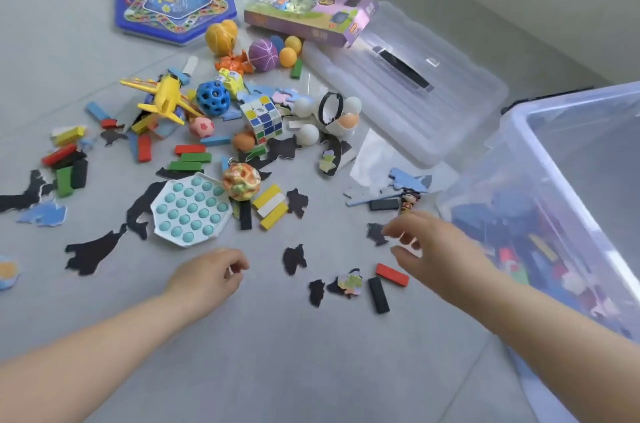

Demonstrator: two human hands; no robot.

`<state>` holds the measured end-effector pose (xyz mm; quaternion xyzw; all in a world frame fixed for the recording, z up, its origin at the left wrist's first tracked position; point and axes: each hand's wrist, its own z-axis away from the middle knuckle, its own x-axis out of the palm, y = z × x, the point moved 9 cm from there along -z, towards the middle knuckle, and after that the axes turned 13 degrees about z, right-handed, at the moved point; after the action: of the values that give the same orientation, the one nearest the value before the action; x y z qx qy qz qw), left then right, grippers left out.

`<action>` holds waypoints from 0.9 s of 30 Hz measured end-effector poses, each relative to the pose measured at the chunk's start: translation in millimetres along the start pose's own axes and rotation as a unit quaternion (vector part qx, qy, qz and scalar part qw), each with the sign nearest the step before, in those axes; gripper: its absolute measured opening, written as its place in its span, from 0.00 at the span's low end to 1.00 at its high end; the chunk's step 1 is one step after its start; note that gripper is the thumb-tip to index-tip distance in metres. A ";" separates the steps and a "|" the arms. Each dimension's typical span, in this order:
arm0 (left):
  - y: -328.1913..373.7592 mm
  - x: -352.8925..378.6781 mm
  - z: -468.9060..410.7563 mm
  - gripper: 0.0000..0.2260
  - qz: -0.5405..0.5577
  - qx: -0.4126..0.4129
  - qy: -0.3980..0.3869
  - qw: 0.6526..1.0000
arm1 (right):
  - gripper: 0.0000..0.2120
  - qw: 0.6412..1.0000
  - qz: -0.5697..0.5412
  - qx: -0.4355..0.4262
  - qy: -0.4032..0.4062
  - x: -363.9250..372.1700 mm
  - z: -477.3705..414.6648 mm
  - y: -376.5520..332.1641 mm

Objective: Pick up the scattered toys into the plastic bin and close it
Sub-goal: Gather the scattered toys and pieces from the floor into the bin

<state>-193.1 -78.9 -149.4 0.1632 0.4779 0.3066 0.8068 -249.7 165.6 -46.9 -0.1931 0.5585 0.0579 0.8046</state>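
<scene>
**Bin (540, 145) open at right, toys (265, 119) strewn to its left**

The bin stands mouth up at the frame's right edge, partly filled. Its long wall runs diagonally from upper left to lower right. The lid (408, 86) lies flat just beyond it on much the same diagonal, with a purple box (311, 11) resting on its far end. The right hand (436, 249), fingers spread, hovers beside 1 red block (392, 274). The left hand (207, 273) is loosely curled and holds nothing visible.

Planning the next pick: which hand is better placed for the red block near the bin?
Right. The right hand hovers open just beside the red block, next to the plastic bin; the left hand sits farther off.
</scene>
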 end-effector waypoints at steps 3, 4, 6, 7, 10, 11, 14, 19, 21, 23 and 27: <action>-26.5 9.0 1.4 0.09 0.013 -0.002 -0.002 1.000 | 0.14 0.980 0.111 0.078 -0.146 58.2 -15.5 10.4; -29.0 10.4 0.1 0.10 0.025 0.002 0.006 1.000 | 0.14 0.972 0.117 0.111 -0.171 68.8 -12.8 16.8; -29.8 10.3 -4.8 0.11 0.048 0.015 0.030 0.998 | 0.14 0.961 0.119 0.151 -0.196 83.6 -2.6 25.3; -29.8 11.9 -8.4 0.11 0.048 0.021 0.034 0.998 | 0.16 0.957 0.126 0.158 -0.206 90.5 1.2 27.8; -22.1 18.6 -13.0 0.07 0.051 0.086 0.058 0.993 | 0.17 0.964 0.125 0.154 -0.180 102.6 4.3 30.1; -22.4 19.2 -13.8 0.07 0.066 0.104 0.069 0.990 | 0.17 0.969 0.108 0.159 -0.154 103.5 2.4 31.9; -27.1 12.6 -7.1 0.12 0.101 0.127 0.114 0.980 | 0.18 0.976 0.072 0.180 -0.097 104.3 -6.0 43.2; -58.3 -20.4 28.3 0.07 0.096 0.101 0.189 0.972 | 0.11 0.968 0.081 0.186 -0.148 122.9 -19.1 57.5; -84.0 -34.5 46.0 0.12 0.100 0.027 0.226 0.969 | 0.06 0.966 0.077 0.190 -0.161 121.3 -25.2 57.3; -113.4 -45.8 64.2 0.11 0.105 -0.070 0.261 0.957 | 0.07 0.966 0.039 0.209 -0.150 117.3 -26.2 56.1; -148.7 -44.4 99.3 0.16 0.120 -0.198 0.265 0.936 | 0.07 0.972 -0.011 0.203 -0.117 115.0 -15.5 41.5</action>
<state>-72.0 -217.6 -153.7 -0.0306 0.5811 0.5212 0.6243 -233.6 183.8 -167.7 -0.0238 0.4580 -0.0429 0.8876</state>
